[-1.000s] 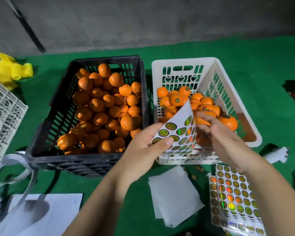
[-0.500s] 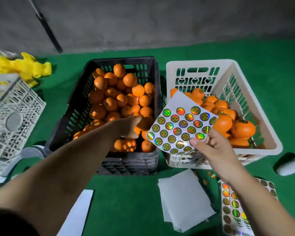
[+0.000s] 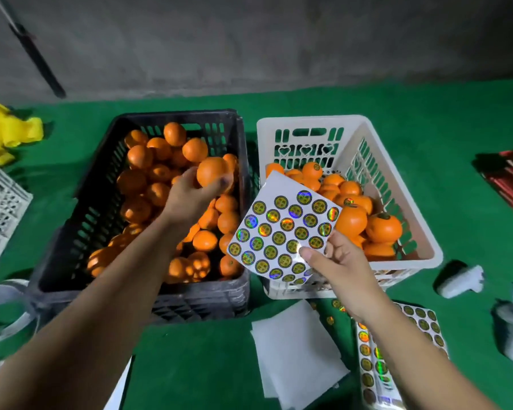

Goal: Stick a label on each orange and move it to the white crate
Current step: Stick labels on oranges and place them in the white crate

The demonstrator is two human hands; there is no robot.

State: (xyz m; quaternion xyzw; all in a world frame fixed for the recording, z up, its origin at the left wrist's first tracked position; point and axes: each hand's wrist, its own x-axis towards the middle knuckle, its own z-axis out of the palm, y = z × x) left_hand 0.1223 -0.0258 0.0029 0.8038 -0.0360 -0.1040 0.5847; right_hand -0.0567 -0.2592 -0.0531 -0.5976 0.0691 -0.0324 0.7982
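A green felt-like surface [image 3: 427, 119] carries two crates side by side — a black crate [image 3: 71, 232] heaped with oranges on the left, a white crate [image 3: 403, 184] partly filled on the right. In front of them lie blank white backing sheets [image 3: 296, 353], a sheet of round holographic labels [image 3: 421, 321] and a few loose stickers [image 3: 336, 304] — with yellow material [image 3: 3, 131] at the far left edge.

Orange [image 3: 212, 170] — aloft (unlabelled) — over black crate [image 3: 101, 184]
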